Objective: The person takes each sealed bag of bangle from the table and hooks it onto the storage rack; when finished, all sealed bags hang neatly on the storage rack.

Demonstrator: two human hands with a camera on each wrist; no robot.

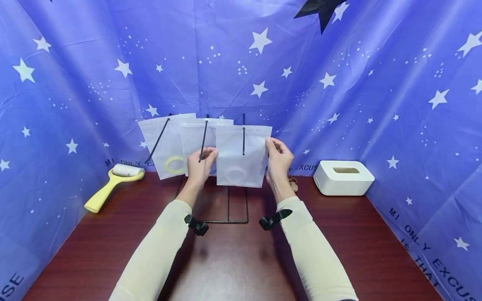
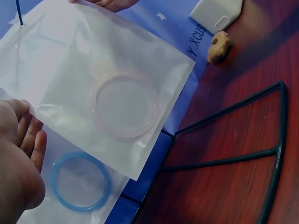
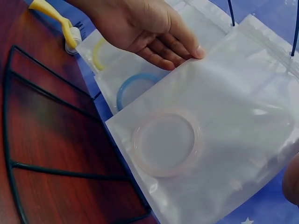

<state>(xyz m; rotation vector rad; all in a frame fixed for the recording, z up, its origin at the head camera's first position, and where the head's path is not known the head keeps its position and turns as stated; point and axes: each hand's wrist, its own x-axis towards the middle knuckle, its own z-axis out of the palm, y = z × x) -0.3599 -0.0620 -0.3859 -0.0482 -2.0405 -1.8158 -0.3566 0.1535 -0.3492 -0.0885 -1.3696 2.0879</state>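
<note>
A frosted zip bag [image 1: 241, 161] with a pale pink ring [image 3: 198, 140] inside hangs from the right hook of a black wire rack [image 1: 226, 222]. My left hand [image 1: 198, 173] pinches its left edge between thumb and fingers. At its right edge, my right hand [image 1: 279, 165] pinches the bag with thumb and fingertips. Partly behind it hangs a middle bag [image 1: 193, 136] holding a blue ring [image 2: 107, 184]. On the left hook, a tilted bag [image 1: 158, 144] contains a yellow ring [image 1: 167, 166].
A yellow-handled lint roller [image 1: 103, 193] lies on the left of the dark red table [image 1: 233, 263]. To the right stands a white tissue box [image 1: 340, 184]. A small brown object [image 2: 219, 46] sits behind my right hand. Blue star-printed cloth [image 1: 226, 42] surrounds the table.
</note>
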